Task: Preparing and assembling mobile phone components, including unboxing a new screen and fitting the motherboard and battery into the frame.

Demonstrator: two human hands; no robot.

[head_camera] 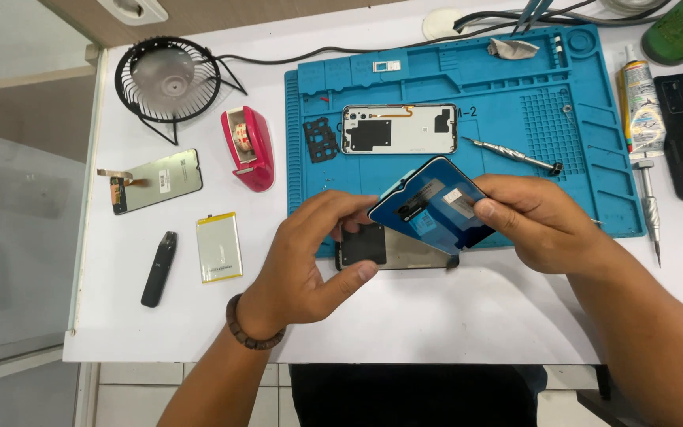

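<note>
I am holding a blue phone back cover tilted up over the near edge of the blue repair mat, its glossy face turned toward me, and I am gripping it from both ends. My right hand is pinching its right end, thumb lying across the face and fingers tucked behind; my left hand is pinching the left corner with the fingertips on the edge, while the left thumb is reaching low toward a dark phone screen panel lying flat just beneath, half on the mat and half on the white table. Farther up the mat, the opened phone body is lying with its boards exposed, a small black shield plate just to its left and a metal screwdriver to its right. Off the mat to my left, a loose yellow battery, a second display with its ribbon cable, a pink tape dispenser and a small black fan are sitting well apart from my hands. I judge that I am at the stage of looking over or separating the cover, with the phone in pieces. The next move, as I see it, is calling for a light, even grip on the edges so the thin cover is not bending, and for keeping it lifted off the panel below so neither one is getting scratched.
</note>
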